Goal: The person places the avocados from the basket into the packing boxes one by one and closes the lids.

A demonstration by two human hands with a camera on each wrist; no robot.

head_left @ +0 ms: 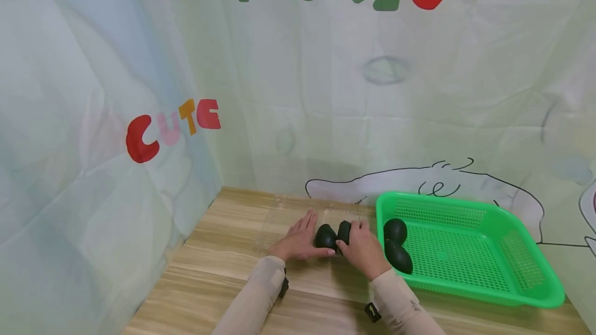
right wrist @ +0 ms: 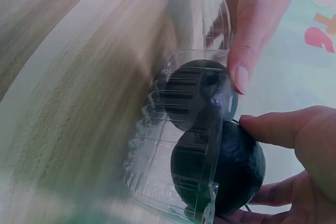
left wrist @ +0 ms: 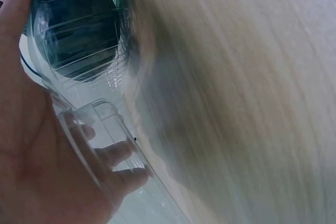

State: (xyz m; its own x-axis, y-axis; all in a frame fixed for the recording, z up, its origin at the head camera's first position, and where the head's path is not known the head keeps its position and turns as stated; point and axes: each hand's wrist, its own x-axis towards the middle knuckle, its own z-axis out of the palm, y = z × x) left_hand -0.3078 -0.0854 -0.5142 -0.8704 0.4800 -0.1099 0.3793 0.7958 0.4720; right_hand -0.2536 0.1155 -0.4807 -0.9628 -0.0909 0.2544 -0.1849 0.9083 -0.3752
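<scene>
A clear plastic clamshell box (right wrist: 157,161) lies on the table with its lid folded back to the left. Inside it sit two dark avocados; one avocado (head_left: 325,237) is beside my left hand (head_left: 300,239). That hand rests on the box by the hinge, fingers extended over the lid and thumb along the near rim, as the right wrist view also shows. My right hand (head_left: 365,247) grips the other avocado (right wrist: 241,166) at the box's right end, thumb on one side and fingers on the other. Its lower part shows through the ribbed plastic wall.
Right of the box stands a green plastic basket (head_left: 465,286) with two dark avocados (head_left: 396,244) at its left side. A printed curtain (head_left: 288,87) hangs behind and to the left of the wooden table (head_left: 205,262).
</scene>
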